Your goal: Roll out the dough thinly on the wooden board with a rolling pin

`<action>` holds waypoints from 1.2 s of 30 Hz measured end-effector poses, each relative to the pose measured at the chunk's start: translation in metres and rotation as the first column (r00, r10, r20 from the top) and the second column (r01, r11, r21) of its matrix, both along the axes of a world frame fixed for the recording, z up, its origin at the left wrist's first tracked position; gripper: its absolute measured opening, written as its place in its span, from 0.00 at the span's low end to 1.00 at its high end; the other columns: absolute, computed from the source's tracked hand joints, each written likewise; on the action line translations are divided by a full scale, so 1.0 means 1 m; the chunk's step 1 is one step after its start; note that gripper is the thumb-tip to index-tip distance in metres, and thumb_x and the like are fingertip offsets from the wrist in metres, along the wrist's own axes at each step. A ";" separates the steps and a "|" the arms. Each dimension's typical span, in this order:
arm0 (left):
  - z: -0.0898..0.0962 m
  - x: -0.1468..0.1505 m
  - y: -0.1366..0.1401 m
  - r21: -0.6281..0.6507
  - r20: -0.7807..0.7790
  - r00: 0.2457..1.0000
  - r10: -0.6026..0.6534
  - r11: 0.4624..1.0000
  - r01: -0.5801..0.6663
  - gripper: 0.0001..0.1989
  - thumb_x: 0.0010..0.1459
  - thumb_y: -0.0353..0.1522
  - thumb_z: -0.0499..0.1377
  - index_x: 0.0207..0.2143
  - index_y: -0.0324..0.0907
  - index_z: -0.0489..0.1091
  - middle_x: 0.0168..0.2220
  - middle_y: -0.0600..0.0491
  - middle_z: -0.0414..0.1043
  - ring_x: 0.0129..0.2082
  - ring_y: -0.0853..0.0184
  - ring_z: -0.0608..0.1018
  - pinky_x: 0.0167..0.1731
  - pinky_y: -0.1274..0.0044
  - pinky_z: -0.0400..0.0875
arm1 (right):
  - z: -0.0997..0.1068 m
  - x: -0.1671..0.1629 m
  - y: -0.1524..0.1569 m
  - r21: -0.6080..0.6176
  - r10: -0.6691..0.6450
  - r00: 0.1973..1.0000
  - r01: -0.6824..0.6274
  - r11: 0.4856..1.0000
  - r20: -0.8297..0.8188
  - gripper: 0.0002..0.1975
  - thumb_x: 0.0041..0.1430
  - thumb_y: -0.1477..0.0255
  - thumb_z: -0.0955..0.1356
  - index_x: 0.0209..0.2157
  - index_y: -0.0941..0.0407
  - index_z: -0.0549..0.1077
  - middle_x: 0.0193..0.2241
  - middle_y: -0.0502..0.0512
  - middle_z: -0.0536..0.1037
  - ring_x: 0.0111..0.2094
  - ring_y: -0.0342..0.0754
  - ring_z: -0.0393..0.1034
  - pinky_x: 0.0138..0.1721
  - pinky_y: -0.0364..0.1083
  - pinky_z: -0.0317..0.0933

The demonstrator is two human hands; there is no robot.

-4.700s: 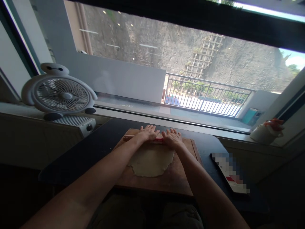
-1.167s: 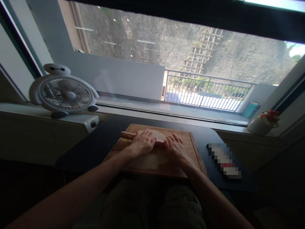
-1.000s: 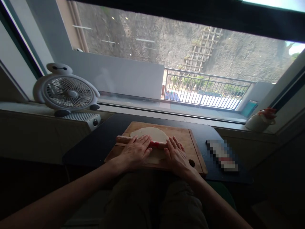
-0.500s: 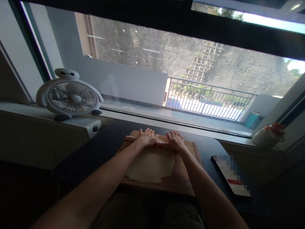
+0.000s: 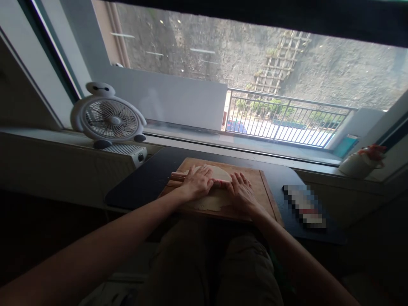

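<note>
A white fan (image 5: pixel 114 120) stands near the windowsill (image 5: pixel 242 155). Outside, a metal railing (image 5: pixel 281 120) fronts a rocky slope (image 5: pixel 216 34).

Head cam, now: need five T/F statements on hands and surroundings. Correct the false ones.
1. The left hand and right hand touch the pin. True.
2. The dough on the board shows on both sides of the pin. True.
3. The fan stands right of the board. False: the fan is left of it.
4. The pixelated item lies on the board. False: the pixelated item is on the table.
5. The jug is right of the board. True.
</note>
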State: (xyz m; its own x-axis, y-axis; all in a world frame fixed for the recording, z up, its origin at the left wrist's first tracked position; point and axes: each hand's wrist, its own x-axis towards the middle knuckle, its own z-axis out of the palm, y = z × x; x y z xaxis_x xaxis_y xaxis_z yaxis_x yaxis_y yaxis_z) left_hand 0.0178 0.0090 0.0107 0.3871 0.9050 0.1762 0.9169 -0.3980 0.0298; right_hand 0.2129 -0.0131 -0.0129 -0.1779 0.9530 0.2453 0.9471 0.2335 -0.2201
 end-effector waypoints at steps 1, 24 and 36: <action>0.001 0.004 0.013 -0.013 -0.003 0.999 0.048 0.999 -0.048 0.29 0.64 0.41 0.37 0.62 0.39 0.52 0.66 0.48 0.48 0.66 0.61 0.47 0.62 0.61 0.33 | 0.004 -0.002 0.014 -0.024 -0.033 0.999 0.033 0.999 0.003 0.28 0.66 0.60 0.50 0.62 0.58 0.54 0.65 0.58 0.50 0.65 0.54 0.37 0.61 0.56 0.36; -0.013 0.000 -0.030 0.059 -0.030 0.999 -0.035 0.998 0.037 0.32 0.62 0.45 0.40 0.63 0.38 0.48 0.65 0.45 0.48 0.66 0.59 0.48 0.62 0.64 0.35 | -0.011 0.006 -0.036 0.076 0.049 0.999 -0.050 0.996 0.025 0.28 0.67 0.63 0.51 0.65 0.58 0.47 0.66 0.55 0.45 0.66 0.48 0.31 0.63 0.52 0.31; 0.007 0.026 0.111 -0.162 -0.014 0.982 0.186 0.969 -0.186 0.33 0.62 0.46 0.34 0.63 0.39 0.50 0.66 0.44 0.45 0.66 0.55 0.47 0.60 0.53 0.40 | 0.030 -0.008 0.108 -0.141 -0.007 0.996 0.019 0.990 0.086 0.22 0.65 0.57 0.54 0.54 0.49 0.64 0.60 0.57 0.59 0.62 0.54 0.46 0.58 0.58 0.44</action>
